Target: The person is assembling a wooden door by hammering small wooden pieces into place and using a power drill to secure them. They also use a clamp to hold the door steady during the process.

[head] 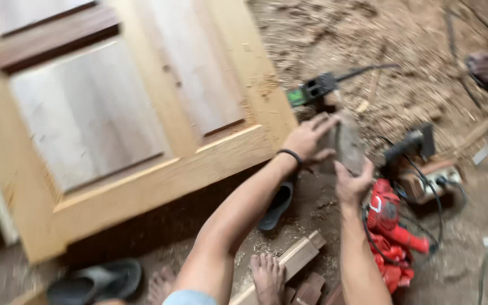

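My left hand [307, 138], with a dark band on its wrist, and my right hand [352, 182] both grip a greyish block of wood [347, 141] held out in front of me. The left hand clasps its upper left side and the right hand holds its lower edge. The block is blurred by motion. It hangs just right of the bottom corner of a large pale wooden panelled door [142, 169] lying raised above the floor.
A red power tool [388, 217] with black cords lies right of my right arm. A dark tool with a green part [312, 90] rests on the sawdust floor. Sandals [94, 280] and wood offcuts [300, 257] lie near my bare feet [266, 277].
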